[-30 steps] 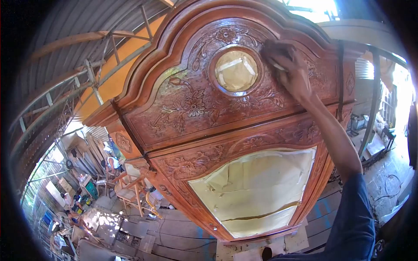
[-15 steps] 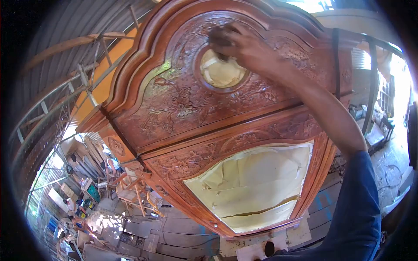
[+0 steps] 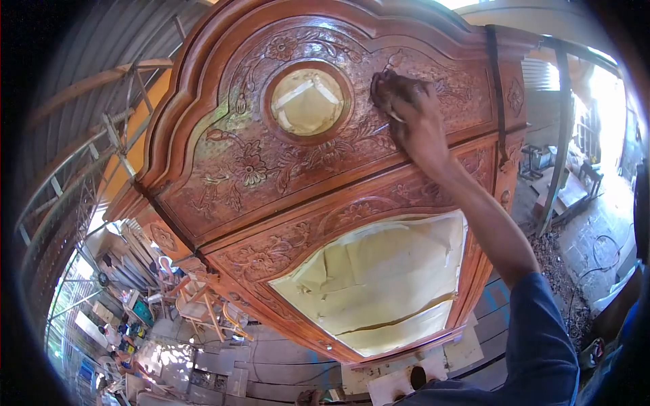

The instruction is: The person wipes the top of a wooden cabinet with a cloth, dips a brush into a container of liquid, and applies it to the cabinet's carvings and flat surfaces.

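Observation:
My right hand (image 3: 416,122) is closed around a dark, bunched-up cloth (image 3: 384,89). It presses the cloth against the carved upper panel of a reddish-brown wooden cabinet (image 3: 223,183), right of the round opening. Pale paper (image 3: 305,105) with white tape strips covers that opening. Raised flower carvings (image 3: 250,169) run across the panel, and the surface is glossy in places. Lower down, creased yellowish paper (image 3: 379,277) with a tear near its bottom fills the large shaped opening. My left hand is not in view.
Wooden chairs (image 3: 200,304) and cluttered items stand at the lower left. A metal roof truss (image 3: 108,135) rises on the left. A post (image 3: 562,128) stands at the right. Part of another person (image 3: 619,308) shows at the right edge.
My right hand has moved the cloth from above the round opening to the panel on its right. The view has shifted slightly, and the round opening is now uncovered by my hand.

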`<state>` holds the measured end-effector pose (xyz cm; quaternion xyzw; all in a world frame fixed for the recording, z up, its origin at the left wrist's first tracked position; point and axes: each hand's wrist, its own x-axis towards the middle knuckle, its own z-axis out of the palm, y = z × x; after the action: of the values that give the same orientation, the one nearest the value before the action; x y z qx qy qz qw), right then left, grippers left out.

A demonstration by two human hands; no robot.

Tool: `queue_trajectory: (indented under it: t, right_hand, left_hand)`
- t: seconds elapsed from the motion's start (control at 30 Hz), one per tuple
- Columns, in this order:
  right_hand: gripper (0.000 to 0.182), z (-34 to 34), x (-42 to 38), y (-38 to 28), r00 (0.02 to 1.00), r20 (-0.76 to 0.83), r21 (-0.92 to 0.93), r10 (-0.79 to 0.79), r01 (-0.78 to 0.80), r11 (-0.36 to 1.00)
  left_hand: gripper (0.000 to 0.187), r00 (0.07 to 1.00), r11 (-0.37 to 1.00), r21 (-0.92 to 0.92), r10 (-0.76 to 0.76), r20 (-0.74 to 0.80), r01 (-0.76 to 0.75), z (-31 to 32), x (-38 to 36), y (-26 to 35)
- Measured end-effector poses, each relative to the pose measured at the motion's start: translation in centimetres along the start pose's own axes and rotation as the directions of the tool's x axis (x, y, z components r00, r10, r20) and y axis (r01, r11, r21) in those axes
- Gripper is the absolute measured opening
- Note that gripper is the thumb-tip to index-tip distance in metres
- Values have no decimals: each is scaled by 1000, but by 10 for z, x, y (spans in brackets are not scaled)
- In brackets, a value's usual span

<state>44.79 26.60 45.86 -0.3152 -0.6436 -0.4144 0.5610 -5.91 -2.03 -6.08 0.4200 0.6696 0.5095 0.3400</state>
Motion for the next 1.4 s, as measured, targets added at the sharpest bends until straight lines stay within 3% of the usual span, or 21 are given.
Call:
queue_trajectory:
  t: [0.07, 0.1, 0.13, 0.2, 0.27, 0.33, 0.4, 0.47, 0.5, 0.53, 0.6, 0.67, 0.7, 0.77, 0.83, 0.9, 1.0, 1.13, 1.23, 1.33, 1.4]
  right_hand:
    - [43, 26, -24, -14, 999, 32, -79, 10, -8, 997]
    - [43, 34, -30, -27, 979, 136, 83, -152, 142, 986]
    - [43, 31, -38, -30, 981, 134, 83, -142, 132, 988]
    - [45, 23, -44, -33, 938, 136, 350, -320, 256, 901]
    - [47, -2, -66, -5, 970, 207, 80, -130, 116, 990]
    - [45, -31, -76, 14, 982, 48, -59, 182, -179, 982]
    - [43, -2, -99, 8, 959, 93, 50, 266, -272, 961]
    - [38, 38, -134, -16, 960, 167, 102, 223, -242, 965]
    - [36, 65, -133, -39, 977, 199, 64, 79, -93, 994]
    - [37, 86, -110, -51, 946, 197, -141, -257, 287, 948]
    - [37, 84, -93, -48, 795, 277, -324, -539, 606, 727]
    - [39, 47, -82, -42, 808, 310, 30, -501, 519, 854]
    - [39, 29, -88, -25, 806, 314, 26, -501, 521, 853]
    - [39, -21, -114, 34, 946, 288, -15, -146, 157, 987]
    - [48, -73, -110, 73, 977, 201, -53, 66, -56, 997]
    - [54, -75, -114, 90, 919, -126, -252, 375, -395, 884]
    - [53, -47, -100, 43, 943, -78, -137, 324, -332, 933]
    - [62, -18, -86, 1, 951, 262, -52, 166, -158, 986]
    - [55, -30, -48, 35, 944, -29, -93, 330, -331, 939]
    - [57, -24, -34, 33, 957, -193, -151, 216, -246, 957]
    - [59, -25, -56, 32, 988, -78, -33, 131, -134, 990]
  left_hand:
    - [28, 997, 998, 22, 58, -46, -57, 6, 1, -12]
    - [28, 997, 998, 26, 57, -46, -56, 10, 2, -13]
    - [28, 998, 998, 54, 19, -53, -16, 12, 4, -13]
    - [28, 998, 996, 88, -10, -62, 15, 13, 6, -4]
    - [31, 996, 996, -15, 88, 12, -88, 7, -8, 12]
    - [32, 995, 996, 10, 86, -48, -86, -9, -13, -7]
    - [34, 992, 997, 24, 80, -101, -78, -5, -22, -14]
    - [35, 991, 995, -100, 16, -132, -30, 2, -33, 37]
    - [35, 993, 995, -89, 23, -115, -34, 6, -33, 60]
    - [34, 999, 996, -83, 23, -40, -26, 15, -30, 82]
    - [33, 999, 998, -67, 19, 45, -16, 25, -26, 100]
    - [32, 996, 998, -19, -53, 73, 55, 26, -25, 103]
    - [32, 996, 998, -21, -52, 78, 54, 22, -21, 88]
    - [32, 999, 993, -114, -41, 34, 45, 5, -20, 41]
    - [33, 1000, 997, -76, -19, 6, 20, -6, -31, 23]
    - [33, 1000, 999, -34, 2, -14, -3, -11, -42, 26]
    - [30, 999, 998, -51, -42, 29, 43, -2, -36, 67]
    - [27, 986, 999, 27, 24, 163, -29, 23, -4, 78]
    - [24, 982, 999, 35, -17, 189, 10, 31, -7, 99]
    - [22, 977, 997, 29, -80, 198, 76, 44, -20, 120]
    - [22, 979, 996, 14, -86, 185, 85, 50, -22, 116]
